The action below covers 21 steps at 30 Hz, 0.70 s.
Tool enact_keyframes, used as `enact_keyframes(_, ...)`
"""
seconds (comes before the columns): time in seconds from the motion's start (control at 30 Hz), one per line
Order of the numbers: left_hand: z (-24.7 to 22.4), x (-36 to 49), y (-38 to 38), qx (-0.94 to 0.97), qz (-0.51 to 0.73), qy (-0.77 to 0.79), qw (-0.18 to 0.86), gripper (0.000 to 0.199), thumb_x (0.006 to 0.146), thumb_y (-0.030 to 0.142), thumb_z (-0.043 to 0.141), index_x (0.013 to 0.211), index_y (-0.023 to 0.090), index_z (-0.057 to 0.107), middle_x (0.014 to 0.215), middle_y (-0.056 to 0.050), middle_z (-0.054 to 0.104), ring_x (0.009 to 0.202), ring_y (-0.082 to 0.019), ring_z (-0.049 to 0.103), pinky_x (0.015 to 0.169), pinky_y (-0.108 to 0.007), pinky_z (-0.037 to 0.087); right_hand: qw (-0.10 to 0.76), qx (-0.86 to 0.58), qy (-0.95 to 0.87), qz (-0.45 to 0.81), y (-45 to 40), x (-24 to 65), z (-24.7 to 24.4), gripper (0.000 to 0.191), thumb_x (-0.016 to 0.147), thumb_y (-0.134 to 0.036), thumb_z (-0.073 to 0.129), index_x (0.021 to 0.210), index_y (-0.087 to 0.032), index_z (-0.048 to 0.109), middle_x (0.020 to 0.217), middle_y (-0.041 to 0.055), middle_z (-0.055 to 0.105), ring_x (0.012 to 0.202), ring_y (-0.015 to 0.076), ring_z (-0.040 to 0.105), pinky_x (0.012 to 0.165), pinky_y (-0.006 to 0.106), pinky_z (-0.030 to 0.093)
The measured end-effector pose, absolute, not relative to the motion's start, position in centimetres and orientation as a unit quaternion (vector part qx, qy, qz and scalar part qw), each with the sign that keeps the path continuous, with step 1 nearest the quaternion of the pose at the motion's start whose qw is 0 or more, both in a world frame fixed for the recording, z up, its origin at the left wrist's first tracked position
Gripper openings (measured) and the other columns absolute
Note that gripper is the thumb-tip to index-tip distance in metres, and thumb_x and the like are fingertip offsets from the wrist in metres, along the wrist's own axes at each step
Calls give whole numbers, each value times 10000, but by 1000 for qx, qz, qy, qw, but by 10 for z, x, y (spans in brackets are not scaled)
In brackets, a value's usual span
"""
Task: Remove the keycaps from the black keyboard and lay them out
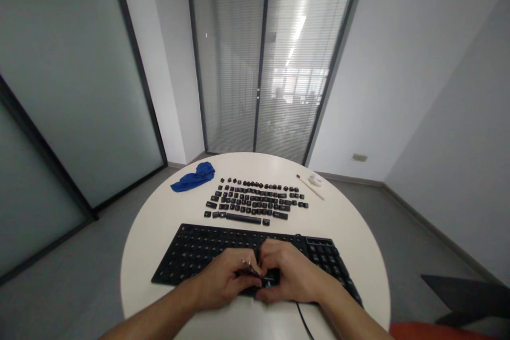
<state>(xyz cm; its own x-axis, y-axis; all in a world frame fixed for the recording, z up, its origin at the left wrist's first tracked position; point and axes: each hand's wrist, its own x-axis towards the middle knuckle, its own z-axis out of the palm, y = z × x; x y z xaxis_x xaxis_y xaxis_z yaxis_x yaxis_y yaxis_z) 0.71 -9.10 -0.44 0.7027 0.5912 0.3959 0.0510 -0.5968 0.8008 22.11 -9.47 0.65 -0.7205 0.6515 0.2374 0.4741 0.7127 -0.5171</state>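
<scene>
A black keyboard [191, 255] lies near the front of the table, most of its keycaps off except the number pad [324, 255] on the right. My left hand [229, 279] is closed on a small tool with thin metal prongs [247, 264], the prongs sticking up beside the index finger. My right hand [285, 271] meets it over the keyboard's front edge, thumb and fingers closed around a dark spot near the arrow keys. What sits between those right fingers is mostly hidden. Beyond the keyboard, loose black keycaps [249, 202] lie in rows, with the spacebar keycap [244, 218] nearest.
A blue cloth [195, 177] lies crumpled at the table's far left. At the far right are a thin brush [311, 187] and a small white crumpled item [315, 179]. A black cable [305, 321] runs off the front of the round white table [149, 228].
</scene>
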Motion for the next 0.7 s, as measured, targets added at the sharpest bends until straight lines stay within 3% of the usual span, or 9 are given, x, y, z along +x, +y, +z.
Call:
enact_keyframes(0.17, -8, 6, -91, 748, 402, 232, 474, 110, 887, 250, 648, 841, 157, 685, 800, -36, 662, 758, -166, 610, 714, -260, 470, 263, -319, -879, 238, -96, 218, 3, 156, 648, -225, 797, 753, -203, 685, 774, -28, 688, 717, 131, 608, 660, 220, 410)
enact_keyframes(0.4, -11, 13, -86, 673, 443, 283, 520, 81, 846, 233, 672, 818, 157, 675, 793, -28, 637, 774, -173, 614, 732, -279, 487, 281, -410, -832, 246, -102, 215, 9, 199, 679, -189, 703, 873, -212, 663, 774, -29, 688, 678, 131, 612, 631, 213, 418)
enact_keyframes(0.7, -5, 16, -81, 662, 466, 321, 491, 58, 834, 213, 657, 814, 164, 682, 808, -30, 667, 800, -179, 628, 757, -280, 492, 304, -454, -799, 253, -99, 211, 13, 175, 758, -159, 600, 914, -200, 667, 728, -19, 668, 636, 126, 604, 614, 211, 430)
